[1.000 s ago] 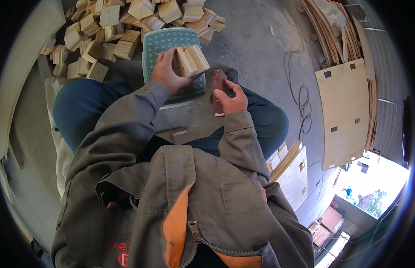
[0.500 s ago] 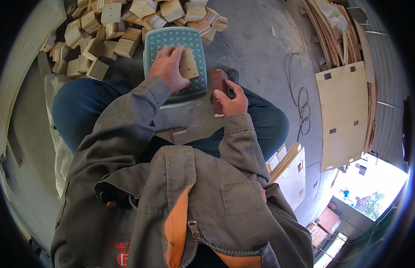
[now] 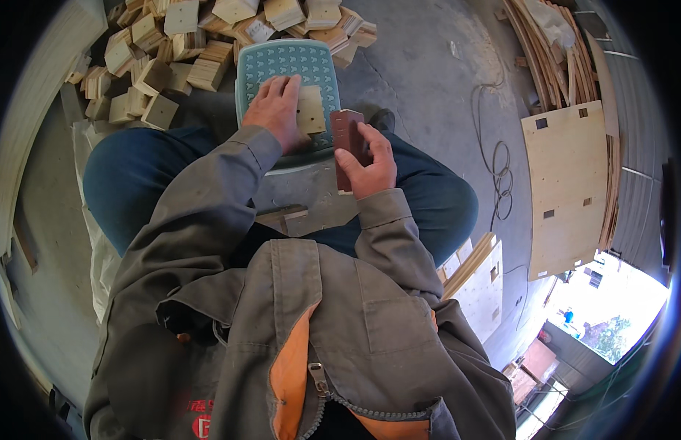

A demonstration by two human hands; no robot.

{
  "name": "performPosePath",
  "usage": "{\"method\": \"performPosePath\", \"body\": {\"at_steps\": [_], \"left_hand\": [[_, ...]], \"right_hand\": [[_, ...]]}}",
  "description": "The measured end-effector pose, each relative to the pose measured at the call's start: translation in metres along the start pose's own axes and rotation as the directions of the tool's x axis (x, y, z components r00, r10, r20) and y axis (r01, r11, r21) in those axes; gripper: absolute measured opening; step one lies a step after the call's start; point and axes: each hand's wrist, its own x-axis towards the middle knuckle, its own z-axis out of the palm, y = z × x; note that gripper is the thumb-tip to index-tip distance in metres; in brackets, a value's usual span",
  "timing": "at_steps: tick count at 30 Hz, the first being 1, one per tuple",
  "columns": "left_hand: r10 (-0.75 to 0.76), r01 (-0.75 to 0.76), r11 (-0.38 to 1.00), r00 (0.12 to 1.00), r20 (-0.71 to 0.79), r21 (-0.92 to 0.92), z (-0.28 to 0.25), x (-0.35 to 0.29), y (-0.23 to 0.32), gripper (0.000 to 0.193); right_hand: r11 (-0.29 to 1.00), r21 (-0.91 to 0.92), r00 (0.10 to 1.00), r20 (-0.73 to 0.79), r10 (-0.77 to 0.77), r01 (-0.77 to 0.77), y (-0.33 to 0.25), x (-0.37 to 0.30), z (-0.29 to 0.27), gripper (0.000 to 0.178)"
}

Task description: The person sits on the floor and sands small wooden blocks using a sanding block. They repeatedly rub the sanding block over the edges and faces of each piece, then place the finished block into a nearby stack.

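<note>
My left hand (image 3: 277, 114) grips a pale wooden block (image 3: 312, 108) from its left side, fingers along the far edge and thumb low near the close side. The block rests on a teal plastic stool (image 3: 285, 55) with a raised pattern, between my knees. In my right hand (image 3: 374, 165) is a sanding block (image 3: 345, 143) wrapped in reddish-brown sandpaper with staple-like marks along its face. It stands on end beside the stool's right edge, close to the wooden block; whether the two touch I cannot tell.
A heap of cut wooden blocks (image 3: 208, 67) lies beyond the stool to the left. Along the right, a cable (image 3: 498, 176) coils on the concrete floor near a plywood panel (image 3: 568, 191) and stacked boards (image 3: 550, 62). More panels (image 3: 480, 282) lie by my right knee.
The sanding block has come left with my right hand, closer to the wooden block. On the stool, the wooden block has turned from tilted to nearly square under my left hand.
</note>
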Motion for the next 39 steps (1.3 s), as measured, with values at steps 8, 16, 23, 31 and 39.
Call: {"method": "performPosePath", "body": {"at_steps": [8,16,23,31,39], "left_hand": [[0.067,-0.064,0.996,0.996,-0.051,0.067,0.022,0.003,-0.018,0.090],[0.009,-0.009,1.000,1.000,0.002,-0.020,0.011,0.002,-0.008,0.096],[-0.008,0.006,1.000,0.999,-0.053,-0.024,0.020,0.005,-0.008,0.091],[0.009,-0.009,0.999,1.000,-0.006,-0.038,0.014,0.003,-0.009,0.092],[0.041,-0.043,0.997,0.998,-0.041,-0.061,0.020,0.003,-0.011,0.084]], "right_hand": [[0.971,-0.180,0.987,0.061,-0.146,0.155,-0.017,-0.003,0.019,0.068],[0.964,-0.234,0.991,-0.007,-0.132,0.126,-0.008,0.076,0.049,0.059],[0.972,-0.225,0.997,0.016,-0.072,0.074,-0.003,0.105,0.055,0.062],[0.972,-0.194,0.990,0.070,-0.121,0.133,-0.011,-0.002,0.017,0.064],[0.953,-0.218,0.977,0.004,-0.213,0.209,-0.003,0.015,0.024,0.062]]}}
